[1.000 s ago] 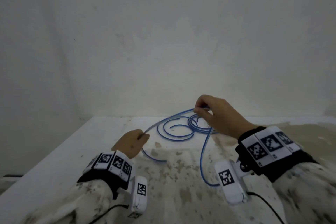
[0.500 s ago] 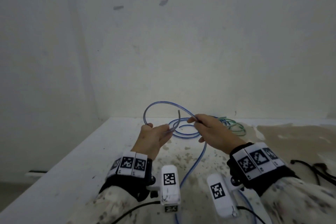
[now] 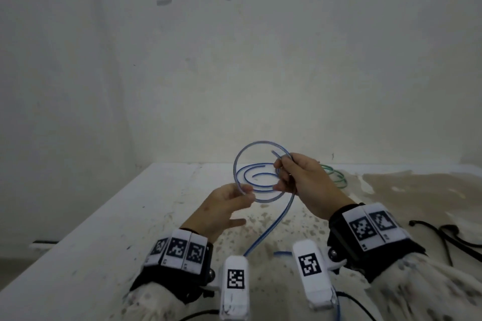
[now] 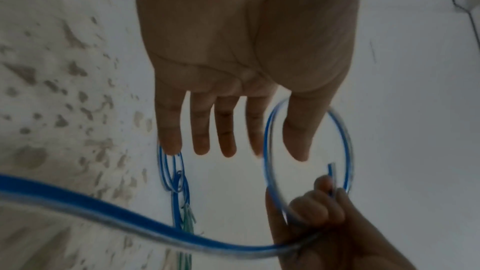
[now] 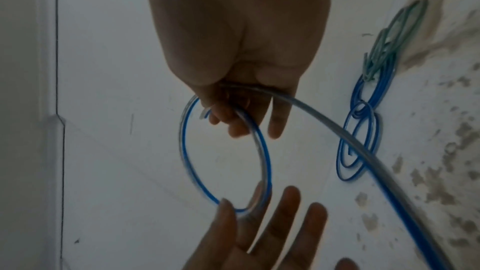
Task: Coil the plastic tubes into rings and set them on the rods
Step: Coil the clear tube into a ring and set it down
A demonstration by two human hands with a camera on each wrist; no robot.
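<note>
White wall behind stained white desk (image 3: 109, 216). Right hand (image 3: 307, 185) grip closed on blue tube (image 3: 236, 164), loop held above desk. Left hand (image 3: 221, 206) fingers straight, thumb and forefinger touching loop's lower arc. Green tube (image 3: 336, 177) on desk beyond.

Stained white table (image 3: 109, 216), pale wall (image 3: 260, 60) with two dark marks behind, black cables (image 3: 448, 236) at right edge

Right grip (image 3: 302, 185) curled tight (fingers bunched); left grip (image 3: 224, 206) fingers straight
</note>
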